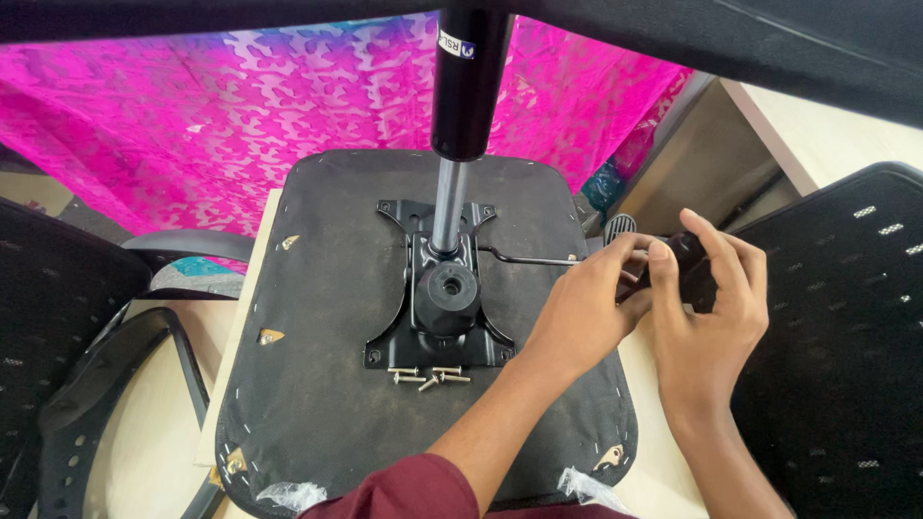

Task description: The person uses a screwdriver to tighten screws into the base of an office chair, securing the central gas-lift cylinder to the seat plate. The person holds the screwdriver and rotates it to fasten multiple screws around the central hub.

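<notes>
Lever knob (685, 252) at the chair seat's (317, 384) right edge is pinched by both the left hand (588, 309) and right hand (707, 317), steadying the thin lever rod (529, 259) from the mounting plate (437, 288), screws (428, 376) kept close.

Pale wooden table (226, 356) carried upturned black chair seat (327, 384), lying flat on it. Left of seat, black curved armrest (106, 384) lay on table. Right of seat, black mesh chair back (836, 365) rested beside it. Pink patterned cloth (192, 125) hung behind seat.

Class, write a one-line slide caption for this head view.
Both hands grip a black lever knob beside an upturned chair seat, loose screws nearby.
</notes>
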